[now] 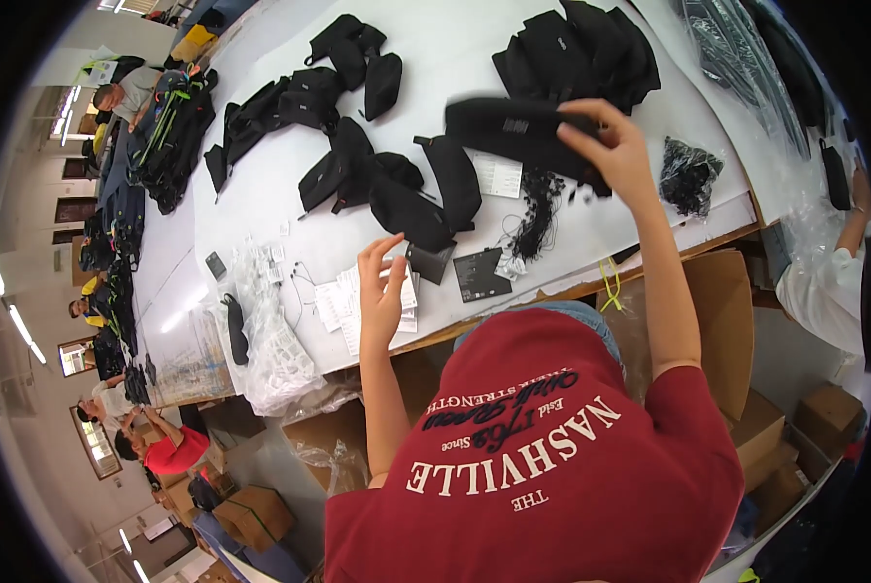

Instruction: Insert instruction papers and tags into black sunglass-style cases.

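A black fabric pouch (513, 131) with a small pale mark hangs over the table, and my right hand (612, 146) is closed on its right end. My left hand (382, 287) is raised with its fingers apart, holding nothing. It is nearest to a stack of printed white paper slips (338, 306) and a dark card (428, 262). Just beyond it lies another black pouch (411, 216), part of a loose group of several. Under my right hand are a bundle of thin black cords (535, 219) and a white printed sheet (498, 175).
A fanned pile of black pouches (581, 53) lies at the far right. Nearby sits a clear bag of small black parts (688, 177). Left of me, a clear plastic bag (275, 355) holds white pieces. An open cardboard box (722, 321) stands below the table edge. Co-workers work farther left.
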The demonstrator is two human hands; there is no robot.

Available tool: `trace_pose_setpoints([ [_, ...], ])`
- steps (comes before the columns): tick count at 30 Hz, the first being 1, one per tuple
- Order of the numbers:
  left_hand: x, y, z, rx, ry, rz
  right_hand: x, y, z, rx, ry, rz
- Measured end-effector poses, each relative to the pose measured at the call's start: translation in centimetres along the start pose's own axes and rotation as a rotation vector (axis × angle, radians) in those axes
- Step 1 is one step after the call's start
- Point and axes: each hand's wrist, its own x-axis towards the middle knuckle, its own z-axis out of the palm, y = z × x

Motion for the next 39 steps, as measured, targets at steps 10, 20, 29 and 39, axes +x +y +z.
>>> trace_pose_setpoints([
  [10,-1.3,-8.8,-1.4,0.324,0.148,-0.136,12.3,4.9,-4.6,-0.674,0.395,-0.385],
  [20,-3.8,-15.7,-1.2,0.75,0.209,-0.335,14.3,9.2,-7.2,-1.132,0.402,-0.205],
  [29,-4.3,-18.0,-1.7,0.687,0.326,-0.365,2.8,7.3,0.1,-0.603,0.191,-0.307],
  [39,-3.6,-15.5,-1.9,0.356,0.549,-0.284,-8.0,16.1,10.2,-0.775,-0.442,-0.087],
])
